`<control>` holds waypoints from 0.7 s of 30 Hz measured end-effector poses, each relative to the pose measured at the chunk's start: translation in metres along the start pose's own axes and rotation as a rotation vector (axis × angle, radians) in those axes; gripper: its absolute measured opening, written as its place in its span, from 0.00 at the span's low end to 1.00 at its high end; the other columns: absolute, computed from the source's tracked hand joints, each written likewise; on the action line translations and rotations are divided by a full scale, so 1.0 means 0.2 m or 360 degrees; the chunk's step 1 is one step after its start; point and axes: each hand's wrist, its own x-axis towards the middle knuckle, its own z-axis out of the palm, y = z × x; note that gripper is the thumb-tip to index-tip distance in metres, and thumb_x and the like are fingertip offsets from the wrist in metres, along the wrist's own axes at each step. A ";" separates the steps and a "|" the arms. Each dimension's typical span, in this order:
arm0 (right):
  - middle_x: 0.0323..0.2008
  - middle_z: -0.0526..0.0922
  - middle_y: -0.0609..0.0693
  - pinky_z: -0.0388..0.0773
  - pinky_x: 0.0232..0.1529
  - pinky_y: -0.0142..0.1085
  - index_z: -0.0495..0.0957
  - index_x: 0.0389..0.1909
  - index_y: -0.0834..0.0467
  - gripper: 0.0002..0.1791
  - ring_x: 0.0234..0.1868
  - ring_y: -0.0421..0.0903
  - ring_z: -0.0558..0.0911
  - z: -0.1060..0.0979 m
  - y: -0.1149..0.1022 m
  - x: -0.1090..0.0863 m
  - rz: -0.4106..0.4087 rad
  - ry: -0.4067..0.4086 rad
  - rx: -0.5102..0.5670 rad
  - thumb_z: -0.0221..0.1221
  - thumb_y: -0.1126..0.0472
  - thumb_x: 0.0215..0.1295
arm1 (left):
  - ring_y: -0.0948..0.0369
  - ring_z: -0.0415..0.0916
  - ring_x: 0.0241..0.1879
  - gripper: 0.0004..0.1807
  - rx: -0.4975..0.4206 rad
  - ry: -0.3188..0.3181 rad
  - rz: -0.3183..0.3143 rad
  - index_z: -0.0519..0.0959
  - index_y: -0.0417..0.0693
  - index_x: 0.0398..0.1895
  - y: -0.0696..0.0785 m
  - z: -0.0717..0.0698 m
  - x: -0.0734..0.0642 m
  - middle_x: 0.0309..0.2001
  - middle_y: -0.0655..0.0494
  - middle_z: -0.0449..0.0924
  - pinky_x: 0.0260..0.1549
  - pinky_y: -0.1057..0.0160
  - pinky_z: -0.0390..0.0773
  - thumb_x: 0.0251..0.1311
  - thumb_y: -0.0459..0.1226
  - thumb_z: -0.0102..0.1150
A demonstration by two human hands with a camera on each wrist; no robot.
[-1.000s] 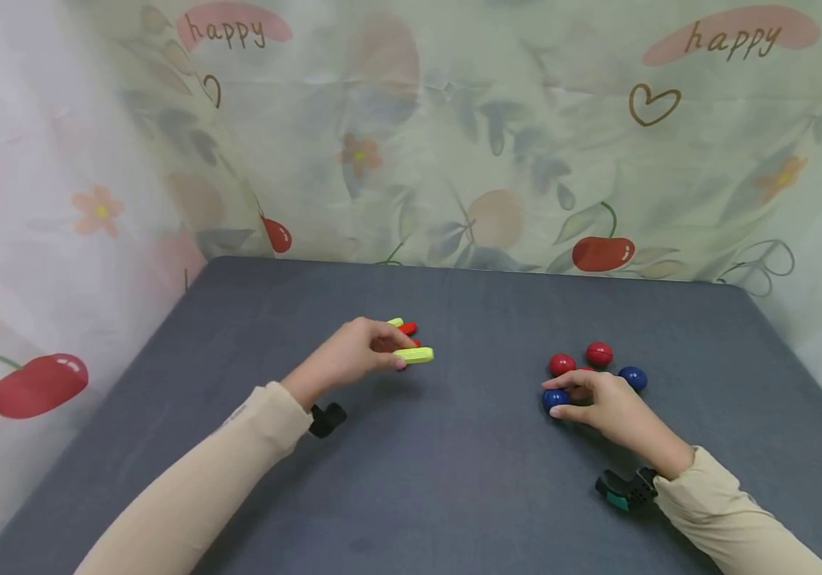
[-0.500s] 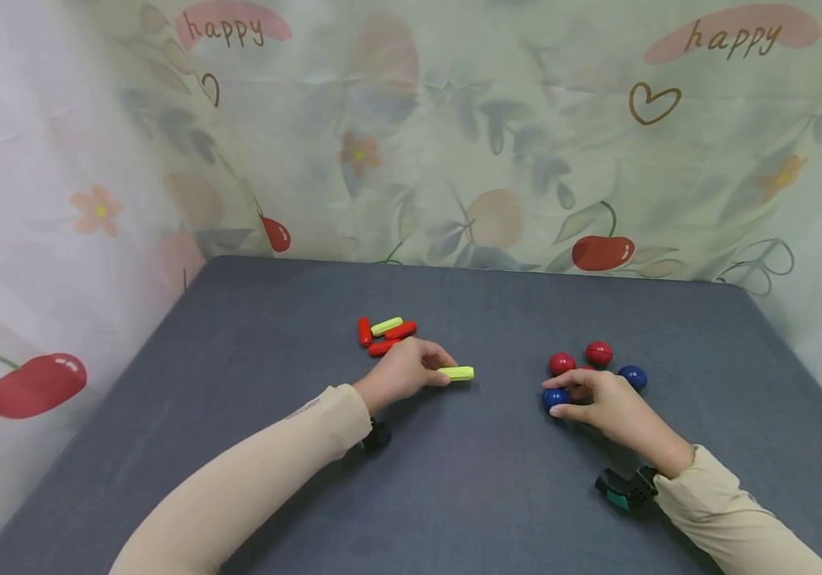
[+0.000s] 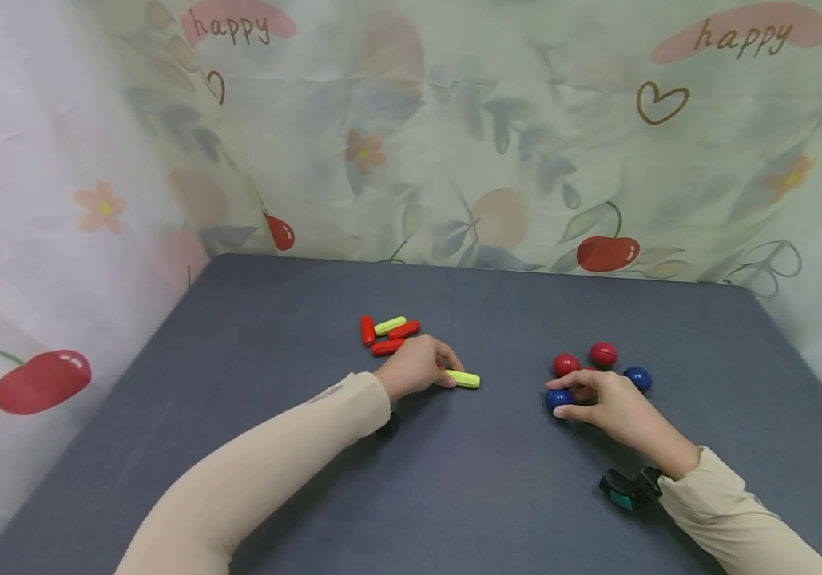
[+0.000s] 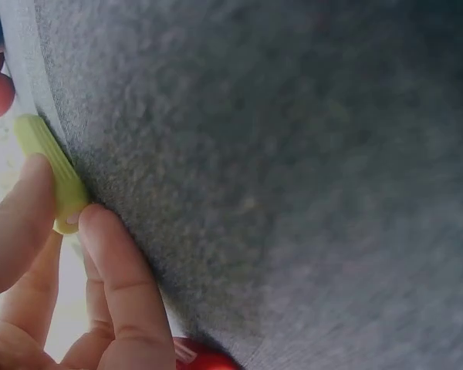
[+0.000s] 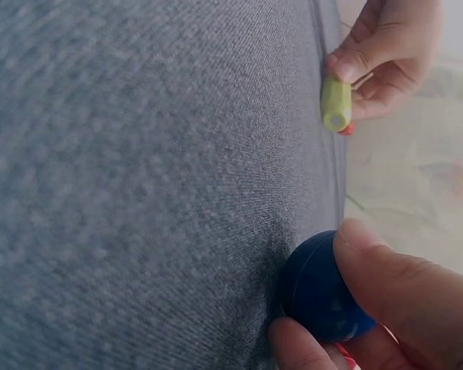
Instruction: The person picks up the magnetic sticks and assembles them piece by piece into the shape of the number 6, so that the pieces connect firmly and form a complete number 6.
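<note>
My left hand [image 3: 419, 369] pinches a short yellow-green ribbed stick [image 3: 466, 379] between thumb and fingers, low at the tabletop. In the left wrist view the stick [image 4: 52, 171] lies along the dark cloth, its near end at the fingertips. My right hand [image 3: 615, 406] holds a blue ball [image 3: 558, 399] between thumb and fingers at the front of a group of balls. The right wrist view shows that ball [image 5: 316, 289] at the cloth surface, thumb on one side. Behind the left hand lie several red sticks [image 3: 367, 331] and another yellow-green stick [image 3: 390, 326].
Around the right hand are red balls [image 3: 603, 354] and a second blue ball [image 3: 637, 378]; one red ball is mostly hidden by the hand. The dark grey table [image 3: 482, 495] ends at a patterned curtain [image 3: 446, 160] behind.
My left hand has carried the yellow-green stick rightward and nearer me, away from the other sticks, then lowered slightly. The right hand has stayed on the blue ball.
</note>
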 end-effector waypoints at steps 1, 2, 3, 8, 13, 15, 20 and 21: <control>0.45 0.85 0.55 0.80 0.38 0.36 0.83 0.49 0.56 0.20 0.42 0.47 0.84 0.00 0.00 0.00 0.0005 0.0000 0.0001 0.70 0.53 0.55 | 0.62 0.74 0.33 0.09 -0.0006 0.0001 -0.0007 0.87 0.54 0.38 0.00 0.00 0.00 0.36 0.58 0.83 0.31 0.68 0.74 0.54 0.34 0.70; 0.45 0.85 0.55 0.80 0.38 0.35 0.83 0.49 0.55 0.20 0.42 0.47 0.84 0.00 0.00 0.00 0.0010 -0.0001 0.0002 0.70 0.53 0.55 | 0.62 0.75 0.33 0.09 -0.0012 0.0001 -0.0016 0.88 0.54 0.37 0.00 0.00 0.00 0.36 0.58 0.83 0.31 0.68 0.74 0.53 0.34 0.70; 0.46 0.85 0.55 0.80 0.38 0.35 0.83 0.49 0.56 0.21 0.42 0.48 0.84 0.00 0.00 0.00 0.0011 -0.0005 0.0002 0.70 0.53 0.55 | 0.62 0.75 0.33 0.08 -0.0022 0.0001 -0.0027 0.88 0.54 0.37 0.01 0.00 0.00 0.35 0.58 0.83 0.31 0.68 0.74 0.53 0.34 0.71; 0.46 0.85 0.56 0.79 0.37 0.31 0.83 0.50 0.56 0.21 0.43 0.48 0.84 -0.01 0.00 0.00 0.0009 -0.0014 0.0022 0.69 0.54 0.56 | 0.62 0.75 0.32 0.08 -0.0024 0.0012 -0.0046 0.88 0.54 0.35 0.01 0.01 0.01 0.32 0.59 0.82 0.31 0.68 0.74 0.51 0.35 0.72; 0.47 0.84 0.57 0.79 0.37 0.32 0.82 0.50 0.56 0.21 0.43 0.49 0.84 -0.01 0.00 0.00 0.0023 -0.0019 0.0028 0.70 0.54 0.56 | 0.63 0.74 0.31 0.07 -0.0019 0.0028 -0.0050 0.88 0.52 0.34 0.02 0.01 0.00 0.32 0.60 0.83 0.30 0.68 0.73 0.50 0.35 0.72; 0.47 0.84 0.57 0.80 0.37 0.33 0.83 0.50 0.56 0.21 0.43 0.49 0.84 -0.01 0.00 0.01 0.0026 -0.0018 0.0021 0.70 0.54 0.55 | 0.63 0.74 0.31 0.07 -0.0013 0.0031 -0.0051 0.88 0.52 0.34 0.02 0.01 0.00 0.32 0.60 0.83 0.30 0.68 0.73 0.50 0.35 0.72; 0.47 0.84 0.57 0.80 0.38 0.34 0.82 0.50 0.56 0.21 0.43 0.49 0.84 0.00 0.01 0.01 0.0028 -0.0020 0.0014 0.70 0.54 0.55 | 0.63 0.73 0.31 0.08 0.0008 0.0033 -0.0051 0.88 0.52 0.35 0.02 0.01 0.00 0.32 0.60 0.83 0.30 0.68 0.73 0.50 0.35 0.72; 0.47 0.84 0.57 0.81 0.38 0.35 0.82 0.50 0.56 0.21 0.43 0.49 0.84 0.00 0.01 0.01 0.0027 -0.0019 0.0015 0.70 0.54 0.55 | 0.63 0.73 0.31 0.08 0.0008 0.0033 -0.0052 0.88 0.52 0.35 0.02 0.01 0.00 0.32 0.60 0.83 0.30 0.68 0.73 0.50 0.35 0.72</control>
